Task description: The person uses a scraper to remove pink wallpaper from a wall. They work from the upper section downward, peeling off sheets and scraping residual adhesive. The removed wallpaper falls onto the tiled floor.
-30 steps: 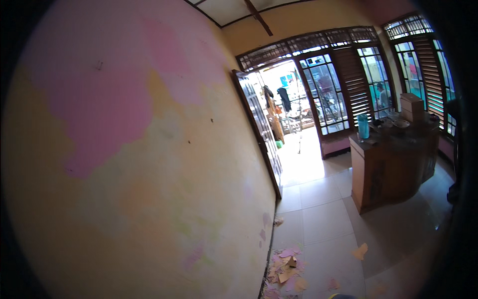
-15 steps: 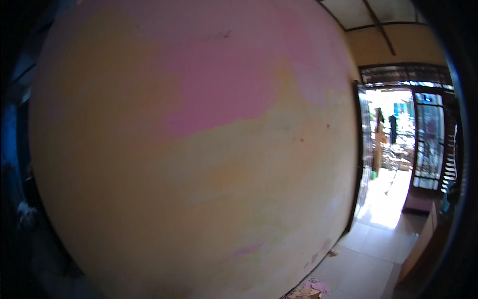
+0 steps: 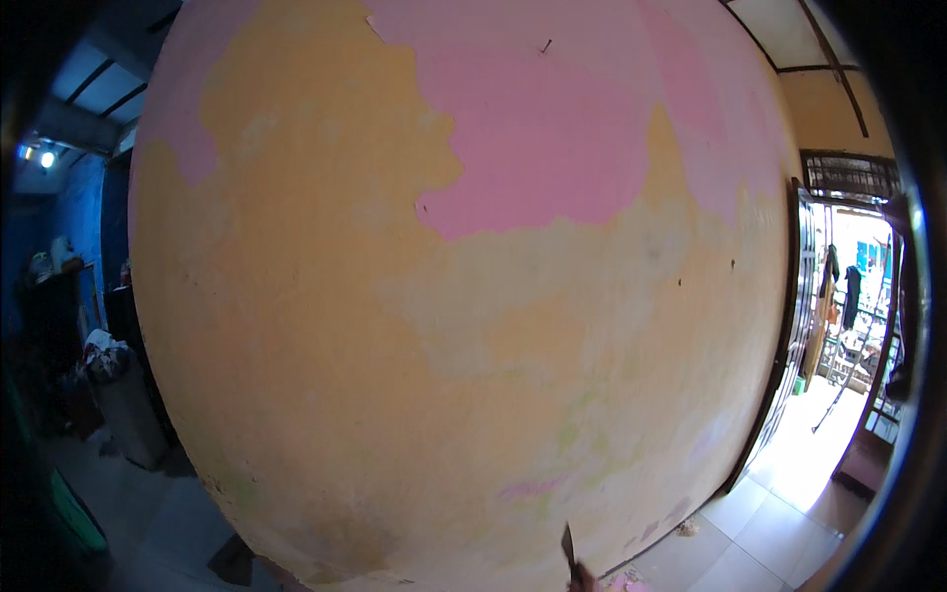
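My right hand (image 3: 584,580) comes in at the lower edge, closed on a flat metal scraper (image 3: 568,551) whose blade points up in front of the wall. What seems to be my left hand (image 3: 279,576) shows only as a sliver at the bottom edge, its fingers hidden. The large wall (image 3: 345,316) fills the middle, cream and yellow with irregular pink patches (image 3: 533,128) on its upper part. A small nail (image 3: 546,47) sticks out of the upper wall.
An open doorway (image 3: 829,395) leads outside at the right, with hanging dark clothes (image 3: 851,296). Peeled paint flakes (image 3: 626,583) lie at the wall's foot on the tiled floor (image 3: 750,528). At the left, a darker blue room holds a grey bin-like container (image 3: 138,414) and clutter.
My view has swung left from the doorway and desk to face the wall squarely. The scraper and my right hand have come into view at the bottom, and the left room now shows.
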The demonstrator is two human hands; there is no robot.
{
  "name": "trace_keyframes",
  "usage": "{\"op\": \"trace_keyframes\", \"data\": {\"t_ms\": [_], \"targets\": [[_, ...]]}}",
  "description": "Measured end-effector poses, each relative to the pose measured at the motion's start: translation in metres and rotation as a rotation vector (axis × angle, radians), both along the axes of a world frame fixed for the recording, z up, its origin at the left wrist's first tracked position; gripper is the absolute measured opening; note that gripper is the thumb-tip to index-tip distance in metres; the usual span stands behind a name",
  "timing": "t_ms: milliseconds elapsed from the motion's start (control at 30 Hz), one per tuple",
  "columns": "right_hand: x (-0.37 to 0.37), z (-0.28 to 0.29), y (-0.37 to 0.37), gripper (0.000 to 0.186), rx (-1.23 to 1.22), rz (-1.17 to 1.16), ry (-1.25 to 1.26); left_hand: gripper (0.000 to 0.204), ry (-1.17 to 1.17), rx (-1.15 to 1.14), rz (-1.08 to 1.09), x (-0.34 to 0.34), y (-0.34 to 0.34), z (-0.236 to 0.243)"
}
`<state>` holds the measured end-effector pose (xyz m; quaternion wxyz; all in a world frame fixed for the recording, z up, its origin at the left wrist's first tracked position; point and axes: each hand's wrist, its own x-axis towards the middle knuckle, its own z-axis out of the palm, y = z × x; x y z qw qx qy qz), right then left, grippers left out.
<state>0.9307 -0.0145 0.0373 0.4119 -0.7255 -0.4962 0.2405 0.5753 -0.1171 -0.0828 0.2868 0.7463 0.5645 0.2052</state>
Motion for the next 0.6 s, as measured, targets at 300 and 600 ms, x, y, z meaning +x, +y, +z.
{"op": "trace_keyframes", "data": {"t_ms": [300,600], "targets": [[-0.118,0.365,0.077,0.061,0.743,-0.006,-0.341,0.050,-0.182,0.100,-0.071,-0.047,0.076,0.028],[-0.245,0.471,0.136,0.060,0.575,-0.282,-0.544,0.042,-0.602,0.000,-0.010,-0.230,0.132,-0.029]]}}
